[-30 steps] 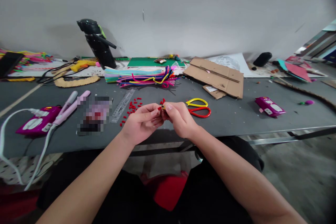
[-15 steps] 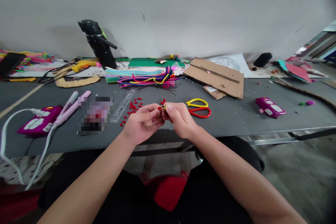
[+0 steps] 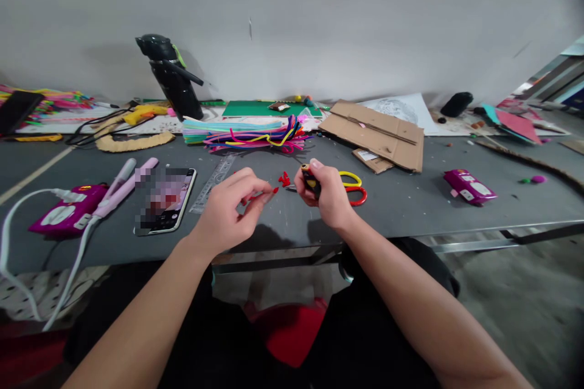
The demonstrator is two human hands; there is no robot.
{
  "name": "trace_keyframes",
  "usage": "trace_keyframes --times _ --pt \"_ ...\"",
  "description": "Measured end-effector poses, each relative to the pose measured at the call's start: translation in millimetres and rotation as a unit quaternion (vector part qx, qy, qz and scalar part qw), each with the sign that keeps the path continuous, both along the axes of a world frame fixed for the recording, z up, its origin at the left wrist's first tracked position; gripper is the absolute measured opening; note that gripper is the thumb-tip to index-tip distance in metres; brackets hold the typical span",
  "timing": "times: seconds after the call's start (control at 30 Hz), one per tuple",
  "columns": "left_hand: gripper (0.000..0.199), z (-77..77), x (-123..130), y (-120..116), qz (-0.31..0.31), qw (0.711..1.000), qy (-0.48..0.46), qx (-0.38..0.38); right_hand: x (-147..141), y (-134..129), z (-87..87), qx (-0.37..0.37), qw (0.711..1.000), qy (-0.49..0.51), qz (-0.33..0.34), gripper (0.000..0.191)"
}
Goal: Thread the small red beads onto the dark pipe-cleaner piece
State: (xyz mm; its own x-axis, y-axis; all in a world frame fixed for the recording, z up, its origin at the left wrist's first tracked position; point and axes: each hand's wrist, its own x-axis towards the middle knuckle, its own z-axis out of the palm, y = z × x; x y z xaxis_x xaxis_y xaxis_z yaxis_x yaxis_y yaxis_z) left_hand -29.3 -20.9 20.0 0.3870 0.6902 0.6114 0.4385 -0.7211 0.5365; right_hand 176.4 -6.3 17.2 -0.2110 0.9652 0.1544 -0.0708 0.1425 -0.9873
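Observation:
My left hand (image 3: 237, 206) is closed in a pinch, with a small red fuzzy piece (image 3: 275, 190) at its fingertips. Wrapped in the fingers of my right hand (image 3: 326, 194) is a black lighter (image 3: 311, 182) with yellow markings, its top pointing up and the thumb close to it. Between the two hands, a small pile of red pieces (image 3: 285, 179) lies on the grey table. Scissors (image 3: 358, 196) with one yellow and one red handle rest partly behind my right hand. A clear ruler (image 3: 213, 182) lies beyond my left hand, which hides most of the loose red pieces.
On the left are a phone (image 3: 171, 200), a pink hair straightener (image 3: 125, 187) and a purple packet (image 3: 68, 213). Behind stand a bundle of coloured pipe cleaners (image 3: 255, 134), a black flask (image 3: 171, 79) and folded cardboard (image 3: 374, 134). Another purple packet (image 3: 469, 186) sits right.
My hands have moved apart from their joined position. The lighter in my right hand now shows upright, and my left hand has turned over with the red piece pinched.

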Motion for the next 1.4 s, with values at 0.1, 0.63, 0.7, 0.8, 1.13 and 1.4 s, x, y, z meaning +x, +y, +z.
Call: trace_keyframes --times 0.1,0.63,0.7,0.8,1.13,1.4 --pt "0.013 -1.8 -1.0 1.1 0.008 0.993 0.058 0.099 1.4 3.4 -0.2 -0.028 0.999 0.027 0.011 0.052" --pt "0.011 -9.0 -8.4 17.6 0.050 0.986 0.101 0.122 -1.8 1.7 -0.1 -0.031 0.993 -0.096 0.055 0.056" --pt "0.011 -10.0 -7.7 18.1 0.046 0.987 0.092 0.121 -2.3 1.4 0.9 -0.044 0.991 -0.104 0.067 0.056" --pt "0.012 -11.9 -5.5 16.4 0.045 0.985 0.094 0.137 -4.2 0.2 3.2 -0.078 0.987 -0.105 0.092 0.054" --pt "0.011 -16.8 -3.0 16.1 0.059 0.962 0.148 0.221 -16.1 -2.6 8.2 -0.228 0.967 -0.066 0.097 0.044" --pt "0.011 -15.8 -0.7 16.2 0.053 0.958 0.151 0.236 -17.2 -3.0 8.9 -0.243 0.965 -0.047 0.091 0.042"
